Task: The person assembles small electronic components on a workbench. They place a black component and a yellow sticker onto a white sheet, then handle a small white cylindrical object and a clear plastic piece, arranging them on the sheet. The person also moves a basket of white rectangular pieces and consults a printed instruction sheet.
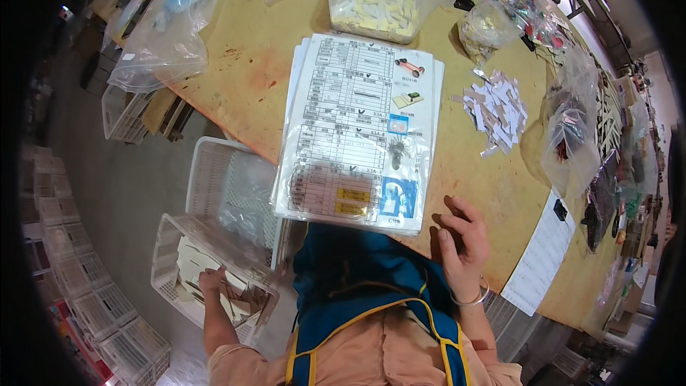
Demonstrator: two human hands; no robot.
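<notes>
My left hand [211, 280] reaches down into a white plastic basket [163, 261] at the lower left, among flat cream-coloured boards [189, 261] and thin brown-edged pieces. Its fingers are curled, and what they grip is hidden. My right hand [464, 243] rests at the table's near edge, fingers apart and holding nothing, with a bangle [473, 299] on the wrist. Just left of it lies a stack of printed sheets in clear plastic sleeves [343, 121], with tables and small coloured pictures on the top one. The stack overhangs the near edge slightly.
A clear tub [339, 11] of yellow and white pieces stands at the far side of the table [243, 50]. Loose pale strips [496, 111] lie right of the sheets. Filled plastic bags [572, 143] line the right. Another white basket [204, 171] holds clear plastic.
</notes>
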